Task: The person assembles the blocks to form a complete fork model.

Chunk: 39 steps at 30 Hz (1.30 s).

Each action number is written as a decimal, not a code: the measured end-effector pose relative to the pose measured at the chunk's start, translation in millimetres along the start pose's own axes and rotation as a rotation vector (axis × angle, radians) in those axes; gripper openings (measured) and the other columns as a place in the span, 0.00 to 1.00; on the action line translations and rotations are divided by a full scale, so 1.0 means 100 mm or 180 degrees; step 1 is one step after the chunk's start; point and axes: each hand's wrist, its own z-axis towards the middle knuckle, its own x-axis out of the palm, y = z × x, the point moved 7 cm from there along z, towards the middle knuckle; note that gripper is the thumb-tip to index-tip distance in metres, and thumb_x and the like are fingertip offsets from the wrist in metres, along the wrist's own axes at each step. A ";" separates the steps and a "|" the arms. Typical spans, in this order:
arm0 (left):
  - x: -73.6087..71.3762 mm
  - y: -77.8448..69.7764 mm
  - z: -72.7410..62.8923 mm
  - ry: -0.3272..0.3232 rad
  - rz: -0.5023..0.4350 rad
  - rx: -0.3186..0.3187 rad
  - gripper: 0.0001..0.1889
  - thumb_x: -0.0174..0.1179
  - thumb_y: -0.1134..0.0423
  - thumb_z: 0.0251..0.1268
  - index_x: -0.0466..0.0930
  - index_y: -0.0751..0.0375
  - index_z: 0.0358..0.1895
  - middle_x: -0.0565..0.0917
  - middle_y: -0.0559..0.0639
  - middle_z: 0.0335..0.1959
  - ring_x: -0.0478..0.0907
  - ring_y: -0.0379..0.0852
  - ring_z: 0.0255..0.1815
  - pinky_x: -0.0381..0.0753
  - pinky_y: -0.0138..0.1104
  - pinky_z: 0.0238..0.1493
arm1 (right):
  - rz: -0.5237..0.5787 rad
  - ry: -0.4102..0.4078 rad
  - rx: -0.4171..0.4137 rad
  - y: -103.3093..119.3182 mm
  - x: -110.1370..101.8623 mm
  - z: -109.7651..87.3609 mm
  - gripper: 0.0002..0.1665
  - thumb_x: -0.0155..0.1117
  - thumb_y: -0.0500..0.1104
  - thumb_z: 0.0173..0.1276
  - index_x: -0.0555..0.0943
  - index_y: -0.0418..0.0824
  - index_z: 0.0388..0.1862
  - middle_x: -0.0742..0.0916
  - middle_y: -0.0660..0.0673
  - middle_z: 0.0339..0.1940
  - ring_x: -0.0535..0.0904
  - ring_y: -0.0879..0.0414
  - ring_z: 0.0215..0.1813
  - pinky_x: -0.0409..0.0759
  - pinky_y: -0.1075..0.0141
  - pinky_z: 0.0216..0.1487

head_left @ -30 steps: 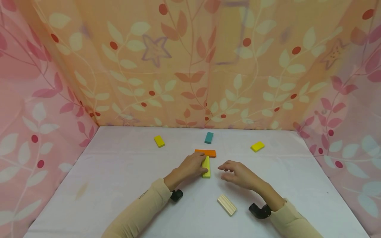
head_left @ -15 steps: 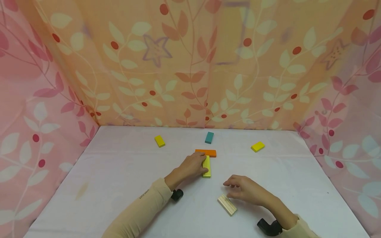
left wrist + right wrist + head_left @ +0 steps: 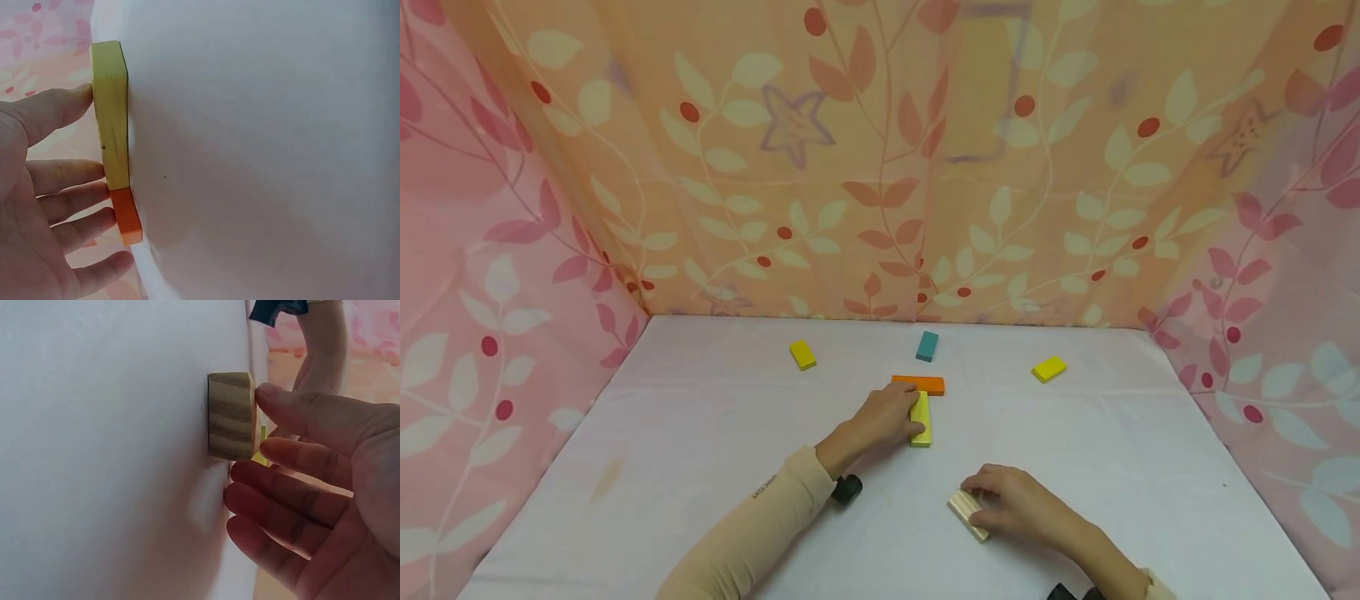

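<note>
My left hand (image 3: 887, 417) rests on a yellow-green wooden block (image 3: 921, 421). The left wrist view shows its thumb and index tips against that block (image 3: 111, 125), other fingers spread toward an orange block (image 3: 127, 219). That orange block (image 3: 928, 385) lies crosswise at the far end of the yellow-green one. Nearer the front, my right hand (image 3: 1018, 504) reaches over a striped natural-wood block (image 3: 964, 512) lying slanted on the table. In the right wrist view, the thumb tip is at one top edge of the striped block (image 3: 230, 415), the index tip near the opposite corner.
Toward the back lie a yellow block (image 3: 802, 355) on the left, a teal block (image 3: 927, 346) mid-table and another yellow block (image 3: 1049, 369) on the right. White cloth covers the table (image 3: 700, 400). Patterned curtains (image 3: 880, 167) rise behind and at both sides.
My right hand has moved back toward me, from beside the yellow-green block to over the striped wooden block. My left hand has stayed on the yellow-green block.
</note>
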 end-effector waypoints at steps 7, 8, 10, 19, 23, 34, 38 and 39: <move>-0.01 -0.01 0.00 0.0027 0.0076 0.0001 0.28 0.63 0.49 0.64 0.75 0.60 0.64 0.75 0.52 0.66 0.72 0.49 0.64 0.72 0.43 0.67 | -0.0010 -0.0068 0.0014 0.04 0.04 -0.01 0.20 0.73 0.50 0.59 0.84 0.42 0.47 0.82 0.59 0.37 0.74 0.71 0.38 0.78 0.74 0.38; -0.01 -0.01 0.00 0.0028 0.0083 0.0000 0.28 0.63 0.50 0.64 0.75 0.60 0.64 0.75 0.52 0.66 0.72 0.49 0.64 0.72 0.43 0.67 | -0.0017 -0.0087 0.0009 0.05 0.05 -0.01 0.20 0.73 0.49 0.58 0.83 0.42 0.47 0.82 0.58 0.37 0.74 0.71 0.37 0.77 0.74 0.37; -0.02 -0.01 0.00 0.0034 0.0087 -0.0006 0.28 0.63 0.50 0.64 0.75 0.59 0.64 0.75 0.52 0.66 0.72 0.50 0.64 0.72 0.44 0.68 | -0.0025 -0.0120 0.0023 0.07 0.05 0.00 0.19 0.74 0.48 0.58 0.83 0.42 0.46 0.82 0.58 0.36 0.74 0.71 0.37 0.77 0.74 0.36; -0.01 0.00 0.01 0.0054 0.0041 -0.0058 0.27 0.64 0.51 0.64 0.76 0.59 0.63 0.75 0.52 0.66 0.72 0.50 0.64 0.72 0.45 0.68 | -0.0016 -0.0192 0.0115 0.08 0.06 0.00 0.18 0.75 0.45 0.56 0.83 0.42 0.45 0.82 0.58 0.35 0.74 0.70 0.36 0.77 0.73 0.36; 0.00 0.01 0.01 0.0065 0.0023 -0.0060 0.28 0.64 0.50 0.64 0.75 0.59 0.63 0.75 0.52 0.66 0.72 0.49 0.62 0.73 0.44 0.66 | 0.0033 -0.0110 0.0149 0.04 0.07 -0.01 0.20 0.75 0.47 0.56 0.83 0.44 0.47 0.82 0.59 0.38 0.74 0.70 0.38 0.76 0.73 0.37; 0.01 0.00 0.02 0.0073 0.0092 -0.0044 0.28 0.64 0.48 0.63 0.75 0.59 0.63 0.75 0.51 0.64 0.72 0.47 0.59 0.74 0.43 0.64 | 0.0035 0.0420 -0.0008 0.04 0.06 -0.04 0.33 0.76 0.50 0.54 0.79 0.48 0.59 0.78 0.53 0.63 0.77 0.64 0.56 0.80 0.65 0.57; 0.01 0.00 0.03 0.0061 0.0082 -0.0014 0.28 0.64 0.49 0.63 0.75 0.59 0.63 0.75 0.51 0.65 0.72 0.48 0.61 0.74 0.43 0.65 | -0.0142 0.0567 -0.0056 0.07 0.07 -0.05 0.36 0.76 0.48 0.53 0.78 0.47 0.63 0.77 0.53 0.66 0.75 0.58 0.63 0.77 0.60 0.62; 0.01 0.00 0.03 0.0059 0.0072 -0.0011 0.28 0.64 0.49 0.63 0.76 0.59 0.63 0.75 0.51 0.65 0.72 0.48 0.61 0.74 0.43 0.65 | -0.0171 0.0595 -0.0054 0.08 0.08 -0.05 0.37 0.76 0.47 0.53 0.77 0.46 0.64 0.77 0.53 0.67 0.75 0.57 0.64 0.77 0.59 0.63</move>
